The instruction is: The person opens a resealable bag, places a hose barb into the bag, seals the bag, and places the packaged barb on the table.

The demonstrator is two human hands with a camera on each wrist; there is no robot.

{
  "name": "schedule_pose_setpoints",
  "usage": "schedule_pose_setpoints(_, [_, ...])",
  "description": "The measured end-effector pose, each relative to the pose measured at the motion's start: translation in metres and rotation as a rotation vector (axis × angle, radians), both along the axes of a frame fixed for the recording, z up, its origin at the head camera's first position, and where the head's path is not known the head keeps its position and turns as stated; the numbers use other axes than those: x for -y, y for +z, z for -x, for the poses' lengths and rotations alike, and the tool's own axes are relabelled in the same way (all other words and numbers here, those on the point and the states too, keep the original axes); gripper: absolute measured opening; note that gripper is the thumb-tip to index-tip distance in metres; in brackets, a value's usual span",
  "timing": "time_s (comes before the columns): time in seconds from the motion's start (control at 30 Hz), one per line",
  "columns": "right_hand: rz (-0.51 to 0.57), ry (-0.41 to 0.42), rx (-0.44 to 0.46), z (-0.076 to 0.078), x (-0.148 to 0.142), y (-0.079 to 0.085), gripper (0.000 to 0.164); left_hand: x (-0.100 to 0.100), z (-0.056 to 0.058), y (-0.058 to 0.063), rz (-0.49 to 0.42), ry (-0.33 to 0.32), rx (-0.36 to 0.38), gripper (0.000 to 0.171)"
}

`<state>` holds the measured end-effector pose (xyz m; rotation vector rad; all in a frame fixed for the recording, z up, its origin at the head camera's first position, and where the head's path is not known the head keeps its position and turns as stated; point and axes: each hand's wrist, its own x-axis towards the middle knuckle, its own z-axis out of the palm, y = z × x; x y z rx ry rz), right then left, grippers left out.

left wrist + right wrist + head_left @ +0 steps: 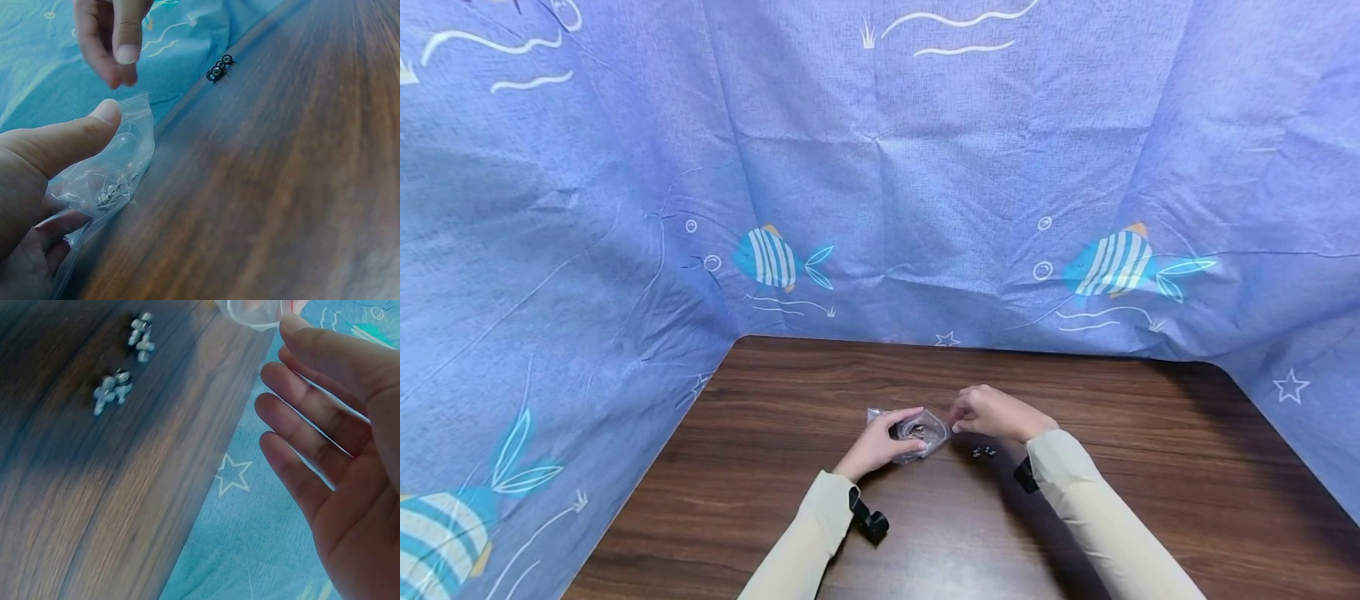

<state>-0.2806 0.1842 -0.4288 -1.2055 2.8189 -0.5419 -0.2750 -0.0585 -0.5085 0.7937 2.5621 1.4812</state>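
Note:
A clear zip bag (934,431) with small metal pieces (114,194) inside is in my left hand (880,443). The thumb (94,132) lies along one side of the bag and the fingers curl round the other. My right hand (996,414) hovers by the bag's mouth, its fingers (300,428) loosely bent, and nothing shows between them. Close below that hand, two little clusters of shiny metal pieces (112,390), which look like small screws, lie on the table.
The dark wood-grain table (760,392) has a blue fish-print cloth (940,192) hanging behind it and along its left side. A black wrist camera (871,522) sits under the left sleeve, and another (1025,475) under the right.

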Motion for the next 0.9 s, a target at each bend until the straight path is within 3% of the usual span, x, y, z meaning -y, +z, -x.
schedule_pose_setpoints(0.9, [-0.034, -0.127, 0.232, -0.016, -0.037, -0.009, 0.023, 0.000, 0.002, -0.004, -0.015, -0.008, 0.001, 0.058])
